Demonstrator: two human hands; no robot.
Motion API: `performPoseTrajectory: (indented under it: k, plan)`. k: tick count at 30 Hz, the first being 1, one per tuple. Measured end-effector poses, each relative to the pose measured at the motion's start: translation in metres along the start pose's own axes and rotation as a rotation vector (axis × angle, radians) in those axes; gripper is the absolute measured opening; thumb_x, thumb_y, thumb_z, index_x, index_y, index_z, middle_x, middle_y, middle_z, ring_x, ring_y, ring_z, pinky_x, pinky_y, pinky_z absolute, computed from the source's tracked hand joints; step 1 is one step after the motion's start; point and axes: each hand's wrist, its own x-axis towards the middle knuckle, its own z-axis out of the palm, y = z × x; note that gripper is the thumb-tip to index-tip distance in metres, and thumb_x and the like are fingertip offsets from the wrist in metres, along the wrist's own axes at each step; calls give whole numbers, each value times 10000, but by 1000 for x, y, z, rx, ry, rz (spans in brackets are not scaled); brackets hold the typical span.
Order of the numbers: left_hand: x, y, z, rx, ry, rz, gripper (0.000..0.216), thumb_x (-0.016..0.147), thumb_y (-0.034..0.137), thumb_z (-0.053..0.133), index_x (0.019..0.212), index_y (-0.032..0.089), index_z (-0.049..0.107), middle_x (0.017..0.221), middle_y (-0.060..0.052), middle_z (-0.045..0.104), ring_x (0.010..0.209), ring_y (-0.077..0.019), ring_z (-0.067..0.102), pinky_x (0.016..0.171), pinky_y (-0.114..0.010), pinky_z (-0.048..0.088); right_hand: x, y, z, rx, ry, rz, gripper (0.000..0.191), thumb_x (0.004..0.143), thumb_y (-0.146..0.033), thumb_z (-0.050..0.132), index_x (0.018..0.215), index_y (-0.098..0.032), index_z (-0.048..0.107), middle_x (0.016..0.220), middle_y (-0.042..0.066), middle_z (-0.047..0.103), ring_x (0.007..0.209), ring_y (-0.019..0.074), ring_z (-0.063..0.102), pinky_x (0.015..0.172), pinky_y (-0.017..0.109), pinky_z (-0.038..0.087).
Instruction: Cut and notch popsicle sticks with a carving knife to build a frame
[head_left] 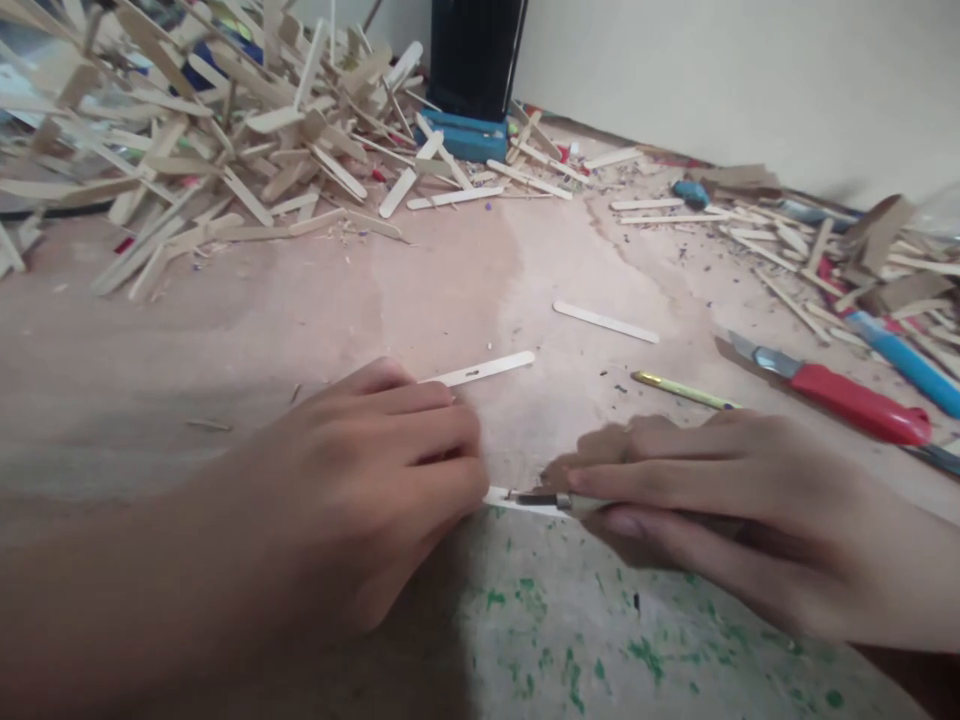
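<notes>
My left hand (382,480) is closed and presses a pale wooden craft stick (496,495) flat on the tabletop, its fingers hiding most of the left part. In my right hand (735,520) is a slim carving tool (562,502) with a metal collar and a dark narrow tip. That tip meets the stick just right of my left fingertips. Beyond the left knuckles lies another craft stick (510,367) with a small slot cut in it. A whole craft stick (606,322) lies farther back.
A yellow pencil (682,390) and a red-handled knife (855,400) with its blade bare lie beyond my right hand. Craft sticks (300,150) are heaped at the back left. A black upright object (476,60) stands in a blue base (465,135) by the wall.
</notes>
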Motion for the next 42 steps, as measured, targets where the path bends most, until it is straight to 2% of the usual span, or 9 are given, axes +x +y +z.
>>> performPoseTrajectory:
  k: [7,14,16,20,27,30,34,38,42]
  plan:
    - [0,3,3,-15,13,-28,358,1128,33,539,973,194,819,1027,-22,808,949,-223,733,897,-415,521,-3,-1,10,-96,9,11,361,1183,-152,604,1451,-240,829,1237,77,898,1044,229,894,763,287,723]
    - [3,1,8,-51,36,-18,400,1056,-36,521,887,182,811,870,-30,712,786,-225,649,706,-395,497,-17,-12,28,-55,75,119,420,1215,-238,539,1589,-326,709,1148,55,881,850,222,845,557,335,600]
    - [3,2,7,-59,33,-35,386,1052,-26,534,878,186,806,879,-34,713,787,-226,646,698,-392,496,-15,-13,28,4,96,165,343,1203,-252,573,1450,-340,795,1094,37,891,835,220,850,576,321,625]
    - [3,4,3,-47,20,-35,394,1047,-40,525,824,196,748,860,-27,682,780,-216,625,714,-392,485,-11,-12,23,52,118,178,265,1159,-243,653,1245,-353,878,1028,12,904,1014,267,893,693,311,703]
    - [1,-2,10,-33,101,39,380,1068,-26,523,801,214,648,826,-4,587,761,-207,549,709,-402,427,-15,-13,21,-40,103,185,421,1151,-236,687,1514,-424,788,1375,-40,888,1135,234,889,885,279,743]
    - [3,0,6,-18,69,15,373,1063,-30,547,802,211,660,823,-6,597,768,-214,573,721,-414,448,-18,-13,19,-101,140,192,484,1155,-207,683,1581,-430,733,1366,-31,885,1085,225,890,816,273,732]
    - [6,8,-2,41,27,22,373,1041,-31,544,802,217,687,820,-16,623,750,-237,596,727,-437,487,-21,-9,17,-198,141,175,415,1156,-225,720,1533,-395,747,1277,-16,891,1014,199,876,718,234,675]
    - [5,13,-4,111,-12,31,392,985,-80,514,909,195,782,896,-30,716,787,-264,670,730,-456,534,-21,-6,17,-180,107,151,329,1192,-234,674,1484,-344,780,1198,-1,882,922,148,850,751,208,662]
    - [4,12,-5,171,-21,108,426,1075,-38,466,1019,159,839,950,-55,781,796,-280,704,694,-453,565,-14,-7,13,-185,102,117,299,1201,-237,632,1433,-266,817,1229,31,899,981,170,877,798,216,704]
